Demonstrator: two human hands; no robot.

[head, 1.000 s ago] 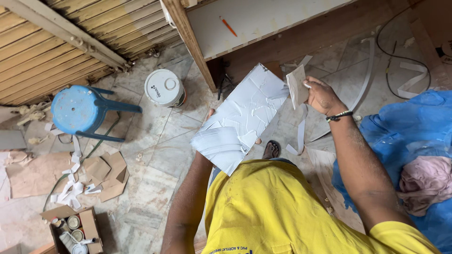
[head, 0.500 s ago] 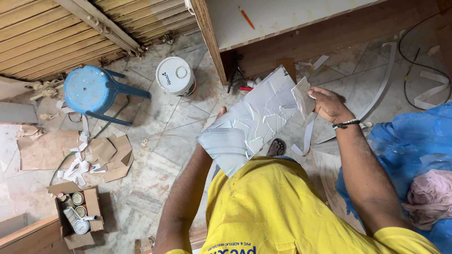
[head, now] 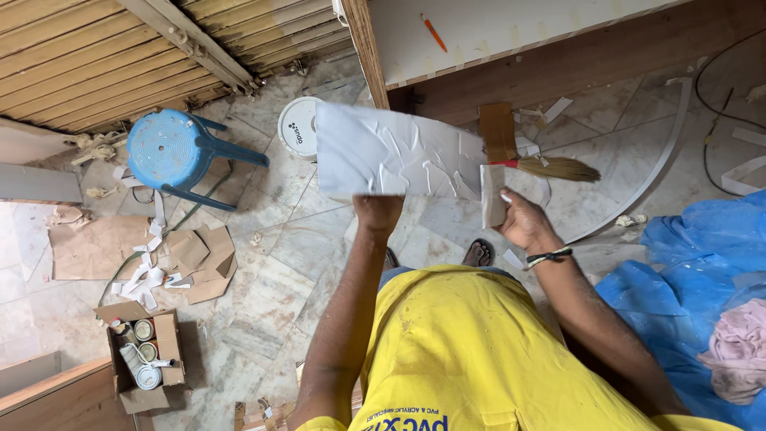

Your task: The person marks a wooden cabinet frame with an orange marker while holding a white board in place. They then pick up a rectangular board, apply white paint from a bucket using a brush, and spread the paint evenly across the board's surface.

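Left hand (head: 377,214) gripped the white laminate sheet (head: 399,153) at its lower edge; right hand (head: 523,223) pinched its peeling film strip (head: 492,195). Steady, even pulling advised.

The white sheet (head: 399,152) hides the left hand's (head: 377,214) fingers, and the bottom edge cuts off the yellow shirt (head: 471,359).

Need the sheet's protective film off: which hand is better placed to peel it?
Probably the right hand: it already pinches the folded white film strip at the edge of the wrinkled white rectangular sheet, which the left hand grips.
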